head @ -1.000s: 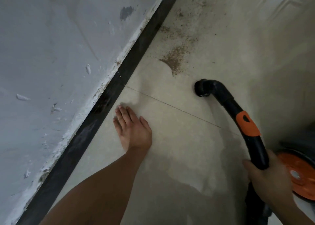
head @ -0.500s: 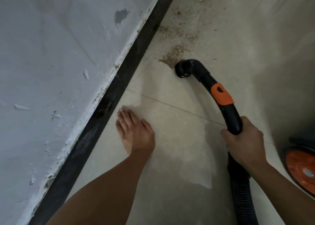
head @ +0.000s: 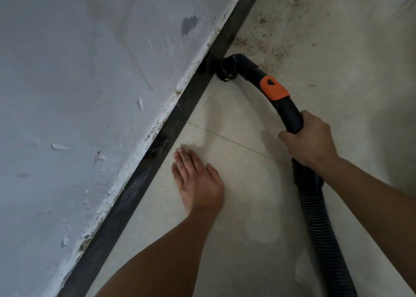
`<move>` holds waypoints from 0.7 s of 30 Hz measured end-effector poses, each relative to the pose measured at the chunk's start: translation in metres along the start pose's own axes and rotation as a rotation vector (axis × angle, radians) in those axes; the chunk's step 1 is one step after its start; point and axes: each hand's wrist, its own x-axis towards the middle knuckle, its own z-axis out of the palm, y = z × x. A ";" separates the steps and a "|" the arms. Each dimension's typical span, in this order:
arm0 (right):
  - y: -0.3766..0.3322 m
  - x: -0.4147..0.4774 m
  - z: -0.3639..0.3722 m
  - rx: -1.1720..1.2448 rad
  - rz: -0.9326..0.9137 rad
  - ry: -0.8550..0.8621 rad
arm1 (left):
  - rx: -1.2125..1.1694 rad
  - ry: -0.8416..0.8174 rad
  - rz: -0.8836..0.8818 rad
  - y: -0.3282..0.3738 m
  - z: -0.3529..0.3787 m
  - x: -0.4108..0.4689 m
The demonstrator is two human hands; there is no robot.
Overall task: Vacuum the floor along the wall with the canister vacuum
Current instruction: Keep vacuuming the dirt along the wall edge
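the vacuum's black curved handle tube (head: 290,116) ends in a short elbow nozzle (head: 227,70). its mouth sits at the foot of the dark skirting board (head: 157,148), seemingly touching it, though black against black makes the contact hard to judge. 1 orange collar (head: 273,90) with a small dark teardrop mark rings the tube just behind the elbow. lower down, the rigid tube joins a black ribbed hose (head: 324,229) that runs off the bottom edge.

the right hand (head: 308,143) is wrapped round the tube just above the hose joint, fingers curled over it. the left hand (head: 198,184) lies flat on the floor tile (head: 247,218), palm down, fingers straight and close together, holding nothing, near the skirting.

brown gritty dirt (head: 270,42) is scattered over the floor beyond the nozzle, thickest beside the skirting. 1 thin grout line (head: 236,142) crosses the floor between the left hand's fingertips and the nozzle.

the wall (head: 90,71) is pale grey, rough, with flaked chips and 1 darker grey patch (head: 189,25). its lower edge crumbles white along the top of the skirting. the tiles are smooth, pale beige and faintly smeared.
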 end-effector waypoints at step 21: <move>0.071 -0.140 -0.058 -0.074 0.178 0.096 | 0.028 -0.065 0.002 -0.005 0.001 0.003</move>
